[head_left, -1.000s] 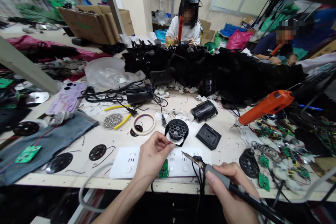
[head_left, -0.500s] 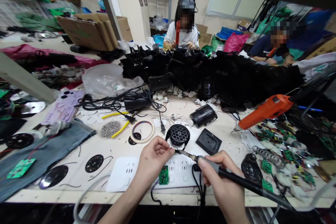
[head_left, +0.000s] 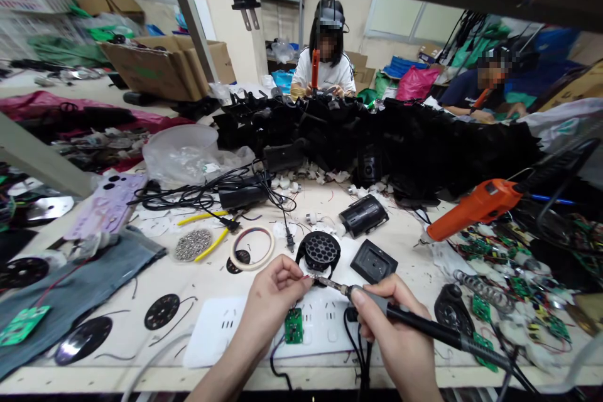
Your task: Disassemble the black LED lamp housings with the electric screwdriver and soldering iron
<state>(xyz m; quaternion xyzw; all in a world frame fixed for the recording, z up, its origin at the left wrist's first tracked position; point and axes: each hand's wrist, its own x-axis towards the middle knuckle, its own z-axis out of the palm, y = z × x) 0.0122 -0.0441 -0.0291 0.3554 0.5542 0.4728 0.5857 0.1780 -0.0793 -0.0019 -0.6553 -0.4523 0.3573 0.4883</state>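
Note:
My right hand [head_left: 396,326] grips a soldering iron [head_left: 414,321] by its handle, and the metal tip reaches left to the fingertips of my left hand [head_left: 277,292]. Those left fingers are pinched together beside the iron's tip; what they hold is too small to make out, perhaps a thin wire end. Just beyond the tip stands a round black part with a honeycomb face [head_left: 322,251]. Under my hands lies a white power strip [head_left: 217,326], with a small green circuit board [head_left: 293,326] resting on it. A black rectangular frame [head_left: 374,261] lies right of the honeycomb part.
An orange electric screwdriver [head_left: 475,208] hangs at the right above a heap of circuit boards [head_left: 522,282]. Left are a tape roll [head_left: 272,250], a dish of screws [head_left: 193,245] and yellow-handled pliers [head_left: 211,245]. Black parts [head_left: 452,144] pile up behind. Two people sit beyond.
The camera view has shifted slightly, so the bench appears a little lower. Both hands keep nearly the same pose, with the iron's tip still at the left fingertips.

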